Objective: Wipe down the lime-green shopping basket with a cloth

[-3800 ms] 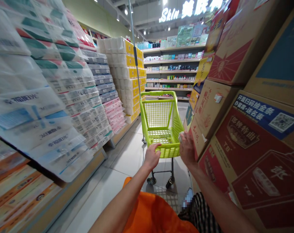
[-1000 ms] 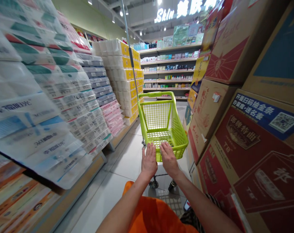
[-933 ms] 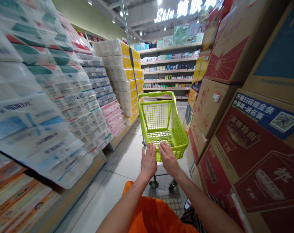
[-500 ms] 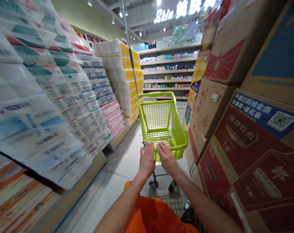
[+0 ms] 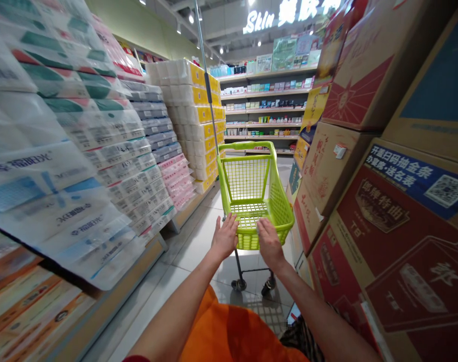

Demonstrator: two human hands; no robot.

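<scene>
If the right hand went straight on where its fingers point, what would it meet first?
Probably the near rim of the green shopping cart, which the right hand overlaps in view. Depth is unclear; passing over it, the mesh floor likely comes next.

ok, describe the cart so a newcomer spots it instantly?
Look down the tiled aisle between plastic-wrapped packs on the left and stacked cartons on the right. In the middle, with the left hand and right hand at its near end, stands the shopping cart. Unlike its neighbours, it is lime green, open-topped, lattice-sided and on wheels.
</scene>
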